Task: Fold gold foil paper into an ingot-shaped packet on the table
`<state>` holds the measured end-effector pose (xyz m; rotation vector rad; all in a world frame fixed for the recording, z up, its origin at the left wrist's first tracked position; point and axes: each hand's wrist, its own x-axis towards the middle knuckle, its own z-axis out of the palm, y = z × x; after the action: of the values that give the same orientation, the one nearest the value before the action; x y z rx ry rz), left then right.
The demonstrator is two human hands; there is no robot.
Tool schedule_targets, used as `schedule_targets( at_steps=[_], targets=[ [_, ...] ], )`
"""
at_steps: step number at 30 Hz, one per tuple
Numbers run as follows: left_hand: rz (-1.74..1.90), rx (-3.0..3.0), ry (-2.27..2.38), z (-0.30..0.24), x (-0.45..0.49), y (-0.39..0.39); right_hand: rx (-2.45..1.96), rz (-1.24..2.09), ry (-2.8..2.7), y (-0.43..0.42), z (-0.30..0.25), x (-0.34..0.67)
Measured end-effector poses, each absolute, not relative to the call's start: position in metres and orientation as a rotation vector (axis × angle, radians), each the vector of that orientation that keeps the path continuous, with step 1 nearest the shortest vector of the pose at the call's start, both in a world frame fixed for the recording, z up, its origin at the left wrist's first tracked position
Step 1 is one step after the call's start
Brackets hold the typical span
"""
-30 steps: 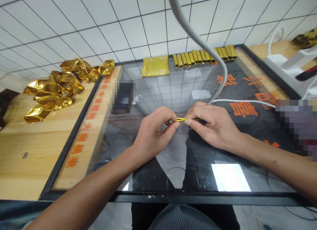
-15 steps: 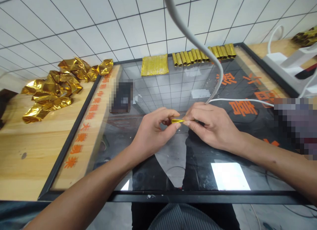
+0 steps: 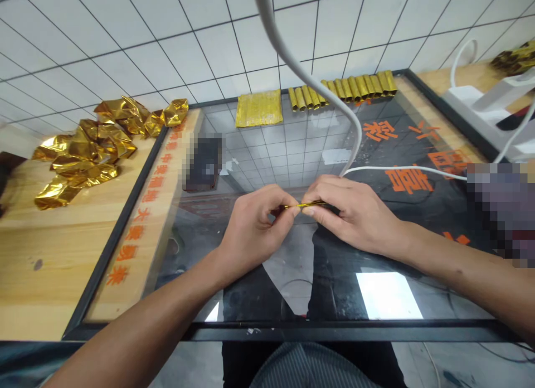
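Observation:
Between my two hands is a small folded strip of gold foil paper (image 3: 307,204), held over the glass tabletop (image 3: 288,248). My left hand (image 3: 261,218) pinches its left end between thumb and forefinger. Close beside it, my right hand (image 3: 345,209) grips the right part with thumb and fingers. My fingers cover most of the strip, so its full shape is hidden. Toward the wall lie a flat stack of gold paper (image 3: 259,108) and a row of several rolled gold paper tubes (image 3: 343,91).
Crumpled gold foil pieces (image 3: 86,148) lie on the wood at left. A dark blurred object (image 3: 203,164) rests on the glass. A thick white cable (image 3: 309,76) arches down behind my right hand. At right are a white stand (image 3: 472,109) and a blurred dark item (image 3: 501,209).
My left thumb and forefinger have closed onto the left end of the gold strip, and the hands are nearer together. The view has shifted slightly.

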<state>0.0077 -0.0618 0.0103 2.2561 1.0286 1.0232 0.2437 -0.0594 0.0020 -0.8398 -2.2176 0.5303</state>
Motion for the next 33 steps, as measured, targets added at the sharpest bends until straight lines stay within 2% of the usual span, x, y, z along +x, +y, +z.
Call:
schedule_targets(
  at_steps=[10, 19, 29, 33],
  targets=[
    [0.996, 2.201, 0.993, 0.008, 0.010, -0.059, -0.815, 0.505, -2.184, -0.061, 0.005, 0.244],
    [0.924, 2.008, 0.961, 0.008, 0.007, -0.056, -0.815, 0.588, -2.149, -0.061, 0.006, 0.245],
    [0.928, 2.131, 0.724, 0.016, 0.000, -0.059, -0.757, 0.765, -2.133, -0.063, 0.007, 0.246],
    [0.924, 2.074, 0.783, 0.016, 0.003, -0.059, -0.771, 0.742, -2.119, -0.062, 0.008, 0.247]
  ],
)
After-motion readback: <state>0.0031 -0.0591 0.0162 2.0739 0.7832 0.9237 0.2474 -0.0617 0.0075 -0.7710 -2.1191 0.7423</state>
